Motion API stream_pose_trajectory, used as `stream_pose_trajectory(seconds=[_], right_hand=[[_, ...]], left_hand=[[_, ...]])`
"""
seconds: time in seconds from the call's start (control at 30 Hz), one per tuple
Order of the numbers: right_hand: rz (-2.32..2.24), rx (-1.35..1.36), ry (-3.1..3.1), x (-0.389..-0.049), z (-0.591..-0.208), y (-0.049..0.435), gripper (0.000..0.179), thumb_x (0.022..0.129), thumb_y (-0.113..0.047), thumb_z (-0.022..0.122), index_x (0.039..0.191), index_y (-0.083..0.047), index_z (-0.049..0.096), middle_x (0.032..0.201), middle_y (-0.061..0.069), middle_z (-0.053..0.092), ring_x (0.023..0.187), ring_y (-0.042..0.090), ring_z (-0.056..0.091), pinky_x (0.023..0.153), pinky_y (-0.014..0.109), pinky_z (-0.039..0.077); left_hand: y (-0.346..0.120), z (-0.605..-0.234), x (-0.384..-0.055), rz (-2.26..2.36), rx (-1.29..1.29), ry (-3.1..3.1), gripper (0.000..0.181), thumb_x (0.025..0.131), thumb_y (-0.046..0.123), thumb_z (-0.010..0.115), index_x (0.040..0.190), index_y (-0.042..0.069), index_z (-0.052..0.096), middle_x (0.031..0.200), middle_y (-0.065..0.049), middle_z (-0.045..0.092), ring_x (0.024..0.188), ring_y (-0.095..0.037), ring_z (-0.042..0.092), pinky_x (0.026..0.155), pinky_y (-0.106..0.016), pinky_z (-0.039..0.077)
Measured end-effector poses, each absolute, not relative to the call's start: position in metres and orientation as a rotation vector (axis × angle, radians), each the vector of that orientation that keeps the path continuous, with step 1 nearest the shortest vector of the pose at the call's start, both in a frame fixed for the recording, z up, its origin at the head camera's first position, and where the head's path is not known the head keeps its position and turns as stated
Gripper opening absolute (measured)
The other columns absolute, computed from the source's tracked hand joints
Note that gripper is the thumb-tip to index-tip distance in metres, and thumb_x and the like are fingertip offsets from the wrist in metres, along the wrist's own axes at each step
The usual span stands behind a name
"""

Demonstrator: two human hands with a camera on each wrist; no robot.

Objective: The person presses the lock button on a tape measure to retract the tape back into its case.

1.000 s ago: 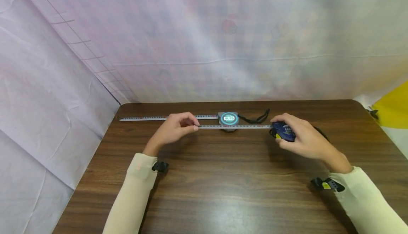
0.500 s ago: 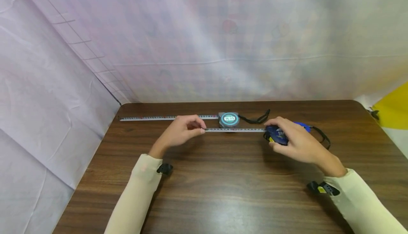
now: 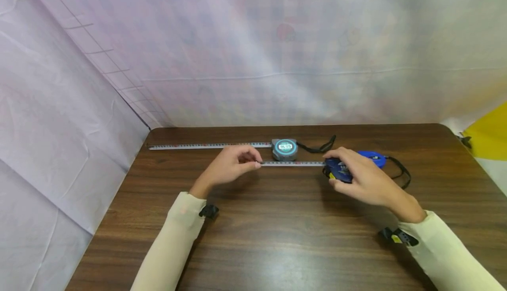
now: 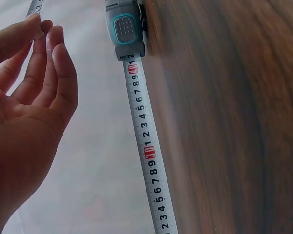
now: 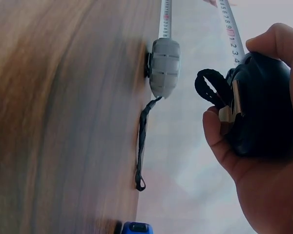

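The dark blue tape measure (image 3: 337, 171) is above the wooden table (image 3: 261, 238) in the right hand (image 3: 366, 180), whose fingers we see curled round it. The left hand (image 3: 227, 167) pinches the end of its drawn-out blade (image 3: 293, 164). Beyond that blade we see a grey tape measure (image 3: 284, 150) on the table, its strip (image 3: 186, 146) extended, and a bright blue case (image 3: 375, 158) near the right hand.

left hand (image 3: 233, 165) and right hand (image 3: 366, 178) are now closer together; the white blade (image 3: 293, 164) extending from the navy tape measure (image 3: 336, 171) is shorter; the bright-blue case (image 3: 374, 159) emerges into view.
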State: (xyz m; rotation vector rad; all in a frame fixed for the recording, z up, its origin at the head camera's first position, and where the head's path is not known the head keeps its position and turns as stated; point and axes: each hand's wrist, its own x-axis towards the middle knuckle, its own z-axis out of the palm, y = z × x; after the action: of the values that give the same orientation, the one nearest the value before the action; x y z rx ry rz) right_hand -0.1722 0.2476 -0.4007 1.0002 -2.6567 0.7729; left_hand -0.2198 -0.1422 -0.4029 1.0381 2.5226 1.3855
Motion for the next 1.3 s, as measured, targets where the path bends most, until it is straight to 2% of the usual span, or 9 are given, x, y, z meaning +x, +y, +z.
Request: stream_pose_trajectory(seconds=[0.23, 0.83, 1.3], right_hand=[[0.769, 1.025, -2.651, -0.170, -0.401, 0.243, 0.057, 0.092, -0.016, 0.081, 0.145, -0.010, 0.059, 0.131, 0.007, 0.069, 0.104, 0.020, 0.065, 0.080, 0.049, 0.058], [0.753, 1.113, -2.592, -0.161, -0.397, 0.225, 0.061, 0.091, -0.015, 0.082, 0.147, -0.014, 0.058, 0.131, 0.004, 0.068, 0.106, 0.017, 0.065, 0.081, 0.048, 0.059], [0.827, 1.146, -2.579, -0.150, -0.400, 0.208, 0.059, 0.092, -0.014, 0.081, 0.147, -0.015, 0.057, 0.130, -0.002, 0.066, 0.101, 0.011, 0.062, 0.078, 0.039, 0.059]], left_hand=[[-0.137, -0.401, -0.217, 1.388, 1.053, 2.526, 0.005, 0.105, 0.009, 0.077, 0.110, 0.007, 0.077, 0.102, 0.002, 0.077, 0.094, -0.012, 0.073, 0.085, -0.037, 0.062], [-0.120, -0.397, -0.207, 1.367, 1.158, 2.481, 0.005, 0.102, 0.008, 0.081, 0.106, 0.008, 0.077, 0.102, 0.001, 0.077, 0.094, -0.008, 0.072, 0.088, -0.033, 0.062], [-0.101, -0.396, -0.196, 1.355, 1.189, 2.446, 0.005, 0.103, 0.008, 0.081, 0.107, 0.009, 0.078, 0.103, 0.001, 0.078, 0.096, -0.006, 0.072, 0.087, -0.028, 0.061]])
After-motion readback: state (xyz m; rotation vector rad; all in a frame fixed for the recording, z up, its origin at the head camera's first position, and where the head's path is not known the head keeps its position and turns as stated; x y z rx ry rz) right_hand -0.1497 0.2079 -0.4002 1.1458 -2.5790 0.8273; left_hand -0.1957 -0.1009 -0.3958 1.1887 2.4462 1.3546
